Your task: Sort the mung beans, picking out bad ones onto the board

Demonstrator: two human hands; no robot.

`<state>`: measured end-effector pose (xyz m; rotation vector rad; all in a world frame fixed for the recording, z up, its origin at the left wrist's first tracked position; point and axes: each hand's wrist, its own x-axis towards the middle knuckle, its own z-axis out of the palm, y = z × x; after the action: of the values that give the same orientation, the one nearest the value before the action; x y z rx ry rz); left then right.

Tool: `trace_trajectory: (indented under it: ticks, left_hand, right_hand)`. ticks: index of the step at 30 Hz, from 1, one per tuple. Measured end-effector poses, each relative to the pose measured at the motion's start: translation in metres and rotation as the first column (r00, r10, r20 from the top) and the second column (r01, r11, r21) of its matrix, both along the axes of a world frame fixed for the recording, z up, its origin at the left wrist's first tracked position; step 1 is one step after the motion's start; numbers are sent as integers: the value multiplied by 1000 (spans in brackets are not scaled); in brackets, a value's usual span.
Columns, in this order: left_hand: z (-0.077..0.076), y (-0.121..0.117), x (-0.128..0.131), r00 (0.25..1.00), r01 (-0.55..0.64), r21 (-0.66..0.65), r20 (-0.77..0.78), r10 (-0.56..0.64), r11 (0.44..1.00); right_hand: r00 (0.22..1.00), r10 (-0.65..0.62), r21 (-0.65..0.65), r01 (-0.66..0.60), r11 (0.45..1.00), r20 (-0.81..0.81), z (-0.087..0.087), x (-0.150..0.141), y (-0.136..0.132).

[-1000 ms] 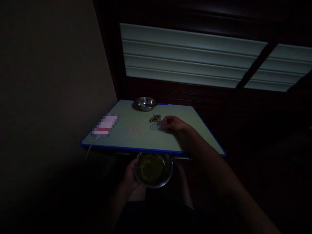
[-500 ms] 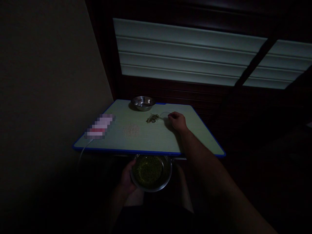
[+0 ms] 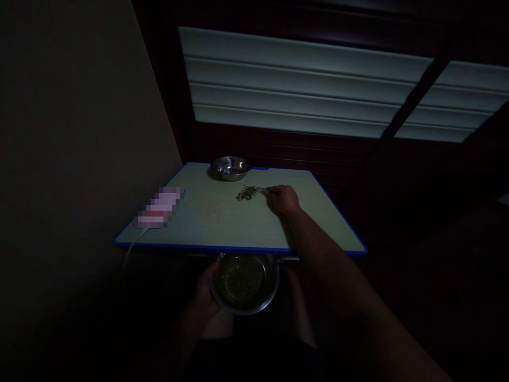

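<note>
My left hand is closed on the rim of a metal bowl, held at the table's near edge above my lap. Small green grains, which look like mung beans, cover its bottom. Over the table, my right hand pinches a thin, pale piece whose kind I cannot make out. That piece reaches left to the right side of a small dark pile of grains or seeds. Nearer and to the left lies a thin spread of pale grains.
A second metal bowl stands at the table's far left. By the left edge is a blurred-out phone-like object, with a white cable hanging over the near edge. A wall rises on the left; slatted panels stand behind.
My right hand has shifted slightly left toward the dark pile, and the pale piece now shows as a short strip rather than a faint loop. My left hand still holds the bowl.
</note>
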<state>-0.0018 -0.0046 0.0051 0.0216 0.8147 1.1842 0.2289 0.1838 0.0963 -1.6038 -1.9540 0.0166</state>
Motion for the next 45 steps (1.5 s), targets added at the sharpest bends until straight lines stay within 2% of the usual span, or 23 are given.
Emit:
trace_trajectory:
  ticks: [4,12,22,33,36,40,45]
  left_hand:
    - [-2,0,-1,1000,20,4,17,-20,1000]
    - [-8,1,-4,993,70,91,91,-78,993]
    - [-7,0,-4,998,35,78,46,-39,996]
    - [-2,0,-3,999,34,47,29,-35,998]
    - [-3,0,-3,999,24,27,21,-24,999]
    - [-4,0,-3,999,29,34,29,-30,999]
    - [-4,0,-2,1000,5,32,29,-6,999]
  right_hand:
    - [999,48,0,-48,999,5,3,-1,-4]
    - [994,92,-9,-93,996,-59,5,-4,-9]
    - [981,142,-7,-144,990,-131,5,-7,-13]
    - [941,267,0,-273,962,-205,3,-9,-13]
    - [937,231,7,-238,971,-263,3,-9,-13]
    - [931,116,30,-113,993,-345,3,-6,-10]
    - [943,13,21,-6,1000,-333,0,-2,-8]
